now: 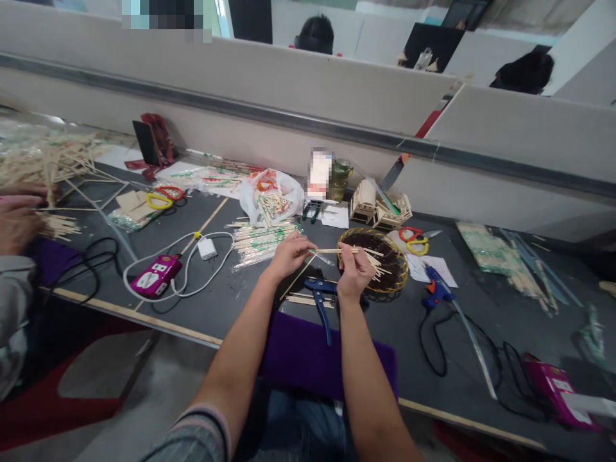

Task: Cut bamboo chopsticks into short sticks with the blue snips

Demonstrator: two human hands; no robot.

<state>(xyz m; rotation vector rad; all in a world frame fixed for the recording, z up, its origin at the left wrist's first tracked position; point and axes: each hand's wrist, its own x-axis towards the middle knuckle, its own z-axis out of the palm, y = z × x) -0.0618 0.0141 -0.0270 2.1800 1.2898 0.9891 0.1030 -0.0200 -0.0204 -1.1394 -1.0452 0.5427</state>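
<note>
My left hand (289, 255) and my right hand (355, 272) are both pinched on one thin wooden stick (326, 251), held level between them above the dark table (231, 301). Just behind my right hand stands a round wire basket (399, 273) holding short stick pieces. Blue-handled pliers (321, 296) and a few loose sticks (299, 299) lie on the table under my hands. A pile of wrapped chopsticks (262, 239) lies beyond my left hand.
A blue glue gun (437, 287) with a black cord, red-and-yellow scissors (412, 239), small stick houses (380, 206), a white bag (269, 196), a pink device (156, 274) with white cable. Another person's hand (17, 224) works at far left. A purple cloth (308, 356) lies at the near edge.
</note>
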